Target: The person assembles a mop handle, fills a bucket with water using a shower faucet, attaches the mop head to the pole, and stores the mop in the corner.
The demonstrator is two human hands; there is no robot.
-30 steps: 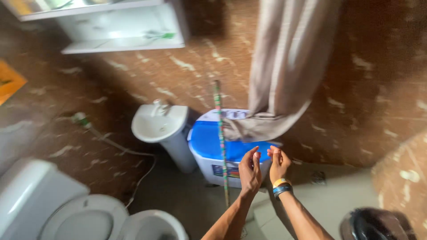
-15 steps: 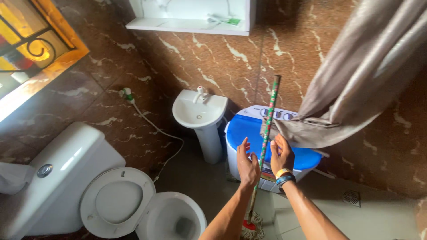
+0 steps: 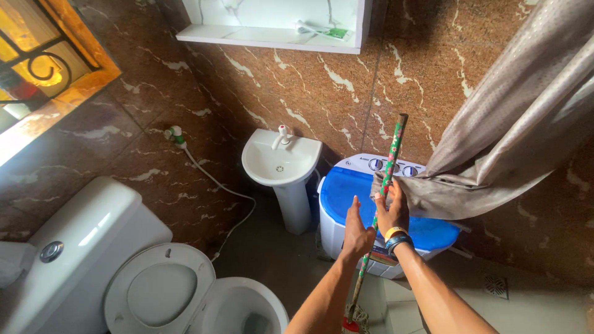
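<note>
Now right hand [image 3: 391,213] grips mop handle [image 3: 388,170]; left hand [image 3: 357,230] open.

Dim, window [image 3: 37,68] glare left.

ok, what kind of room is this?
A home bathroom, most likely: a white toilet with its seat up, a small pedestal washbasin against brown marbled wall tiles, and a shower curtain. A small blue-lidded washing machine stands beside the basin.
</note>
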